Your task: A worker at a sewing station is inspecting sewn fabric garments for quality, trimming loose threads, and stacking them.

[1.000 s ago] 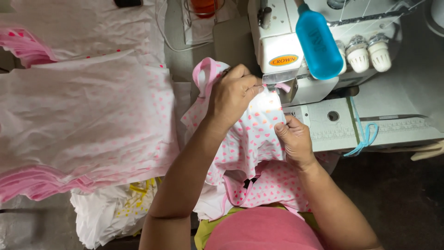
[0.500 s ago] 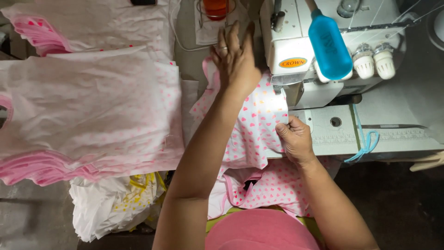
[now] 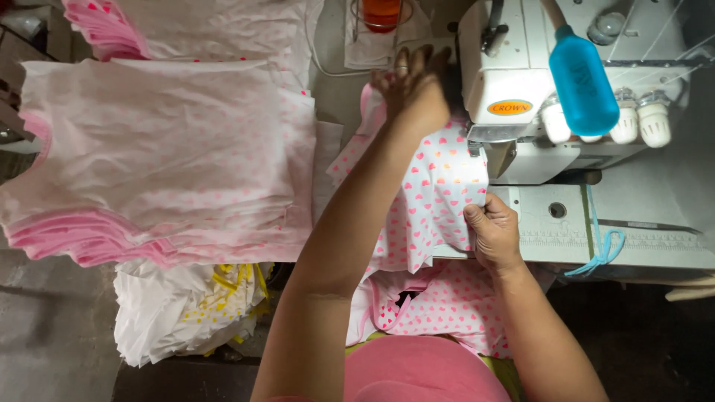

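Note:
A white fabric piece with pink hearts (image 3: 436,201) lies across the bed of a white sewing machine (image 3: 521,112), and more of it hangs into my lap. My right hand (image 3: 491,234) pinches the fabric's near edge just in front of the machine's foot. My left hand (image 3: 413,85) reaches far back beside the machine's left side, fingers spread, resting on the far end of the fabric.
A tall stack of pale pink heart-print pieces (image 3: 164,156) fills the table's left. White and yellow fabric (image 3: 186,305) hangs below it. A blue bottle (image 3: 585,82) stands on the machine, with thread cones (image 3: 640,119) beside it. An orange container (image 3: 381,13) sits at the back.
My left hand has moved from the fabric in front of the machine to the far back beside it, drawing the fabric along. My right hand has stayed at the near edge.

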